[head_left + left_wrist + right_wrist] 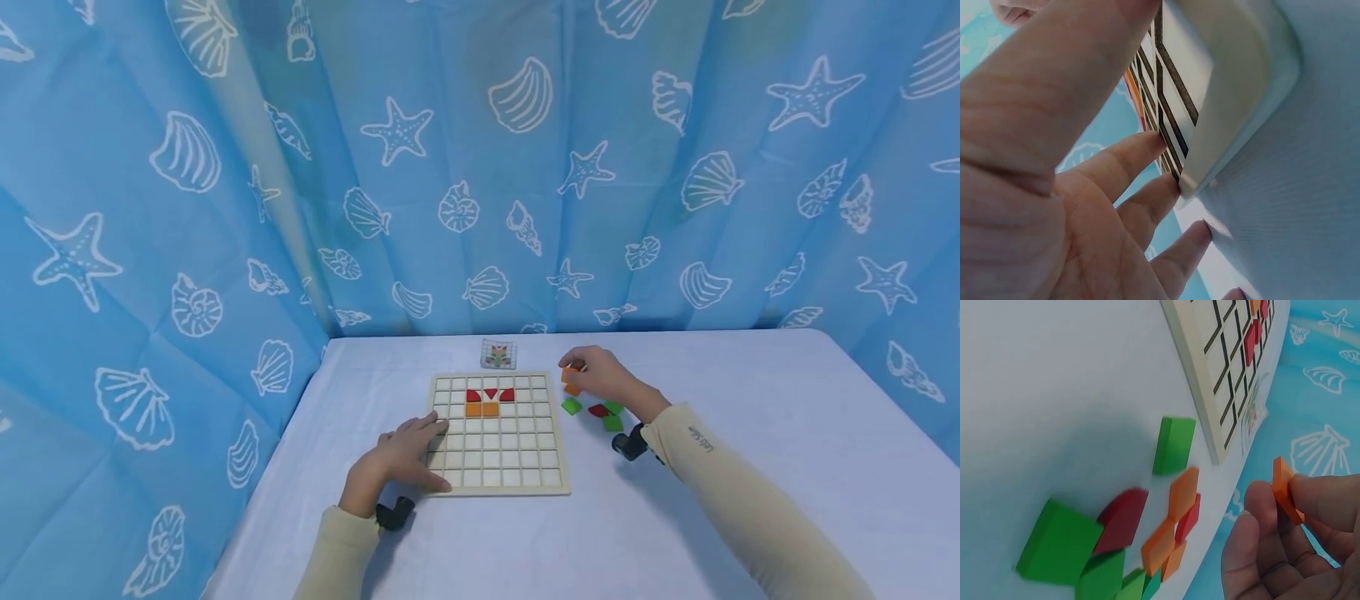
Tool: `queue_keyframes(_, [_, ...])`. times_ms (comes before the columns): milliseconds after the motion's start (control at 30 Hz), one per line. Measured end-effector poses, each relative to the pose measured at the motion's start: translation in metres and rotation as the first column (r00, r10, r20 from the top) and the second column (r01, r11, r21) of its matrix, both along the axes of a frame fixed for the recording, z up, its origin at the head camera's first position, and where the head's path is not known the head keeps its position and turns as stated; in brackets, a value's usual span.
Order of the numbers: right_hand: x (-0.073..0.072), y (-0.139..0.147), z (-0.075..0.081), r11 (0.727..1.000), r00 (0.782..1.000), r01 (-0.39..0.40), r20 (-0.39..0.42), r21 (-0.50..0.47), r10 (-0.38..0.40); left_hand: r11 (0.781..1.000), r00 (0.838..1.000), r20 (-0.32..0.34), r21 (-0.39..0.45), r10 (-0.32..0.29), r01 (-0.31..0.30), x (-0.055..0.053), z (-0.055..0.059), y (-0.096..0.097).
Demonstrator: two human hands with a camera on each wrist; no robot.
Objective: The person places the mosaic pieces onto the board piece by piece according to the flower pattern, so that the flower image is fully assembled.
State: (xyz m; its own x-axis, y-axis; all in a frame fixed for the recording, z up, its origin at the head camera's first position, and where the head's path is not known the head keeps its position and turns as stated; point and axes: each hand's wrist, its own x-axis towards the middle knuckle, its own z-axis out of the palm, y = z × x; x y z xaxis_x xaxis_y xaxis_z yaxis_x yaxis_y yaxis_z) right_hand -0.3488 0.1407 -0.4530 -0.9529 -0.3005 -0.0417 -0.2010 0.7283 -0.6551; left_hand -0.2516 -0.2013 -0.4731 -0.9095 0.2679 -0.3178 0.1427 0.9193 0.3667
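A pale grid board (517, 491) lies flat on the table. Several red tiles (507, 395) form a row in its upper part, with two orange tiles (482, 409) just below. My left hand (405, 454) rests at the board's left edge, fingers spread and the thumb at the near-left corner. Beyond the board's far right corner, my right hand (603, 375) pinches an orange square tile (1285, 490) between thumb and fingers, raised above the loose tiles in the right wrist view.
Loose tiles lie right of the board, including a green square (1060, 544), a dark red rounded piece (1121, 519) and orange ones (1159, 545). A small card with a coloured pattern (498, 354) lies behind the board. A blue shell-print curtain (450, 167) hangs behind the white table (750, 417).
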Motion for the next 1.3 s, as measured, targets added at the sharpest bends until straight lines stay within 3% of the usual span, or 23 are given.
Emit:
queue_keyframes(200, [-0.004, -0.014, -0.005, 1.000, 0.999, 0.001, -0.033, 0.017, 0.000, 1.000, 1.000, -0.009, -0.002, 0.006, -0.006, 0.001, -0.004, -0.001])
queue_keyframes(433, [0.000, -0.037, -0.015, 0.999, 0.999, 0.035, -0.013, 0.013, -0.035, 1.000, 1.000, -0.001, 0.011, 0.014, -0.014, 0.003, -0.005, 0.000])
queue_keyframes(733, [0.003, -0.057, -0.023, 1.000, 1.000, -0.015, 0.000, 0.008, 0.015, 1.000, 1.000, -0.005, 0.008, 0.005, -0.005, 0.004, -0.008, -0.001])
queue_keyframes(1300, [0.005, -0.082, -0.034, 0.996, 0.996, -0.086, 0.020, -0.030, 0.087, 1.000, 1.000, -0.018, -0.007, -0.008, 0.008, 0.001, -0.001, -0.003])
